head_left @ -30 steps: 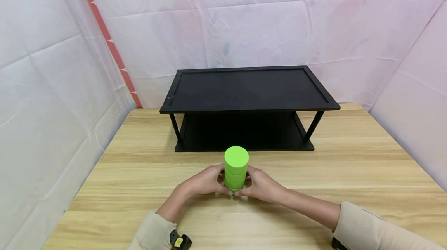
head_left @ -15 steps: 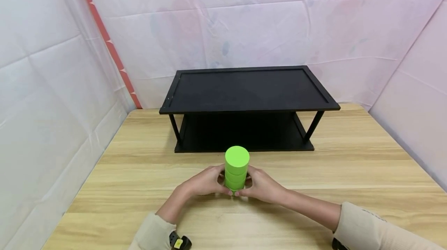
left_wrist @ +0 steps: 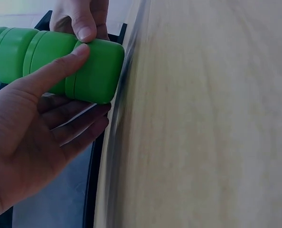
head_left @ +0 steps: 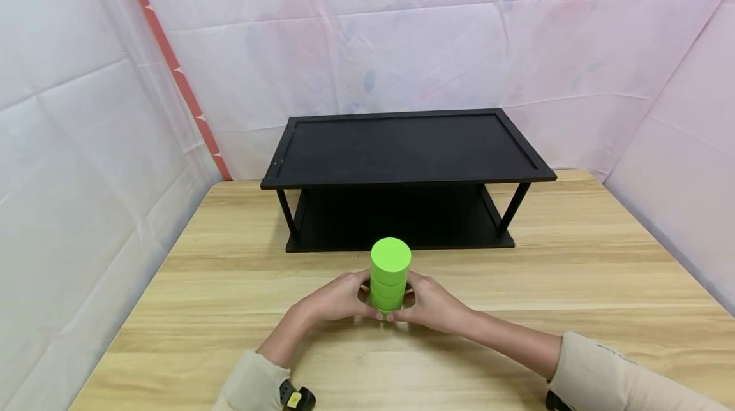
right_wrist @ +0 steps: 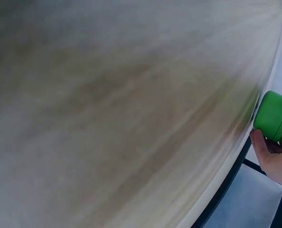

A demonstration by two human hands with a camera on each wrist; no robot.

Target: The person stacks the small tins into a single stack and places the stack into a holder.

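Note:
A bright green cylinder (head_left: 390,255), ringed by grooves into several stacked sections, stands upright on the wooden table in the head view. My left hand (head_left: 339,298) grips its left side and my right hand (head_left: 434,304) its right, both low down. The two thumbs almost meet on the near side; most other fingers are hidden behind the cylinder. In the left wrist view, my left thumb (left_wrist: 60,66) lies across the lower sections of the green cylinder (left_wrist: 99,71), with the fingers on its other side. The cylinder's base (right_wrist: 271,114) shows at the edge of the right wrist view.
Just beyond the hands stands a black two-tier shelf (head_left: 396,148) with a low lower deck (head_left: 396,219). White sheeting (head_left: 413,53) hangs behind and at both sides of the wooden table (head_left: 230,283). A black wrist strap (head_left: 295,396) shows below the left sleeve.

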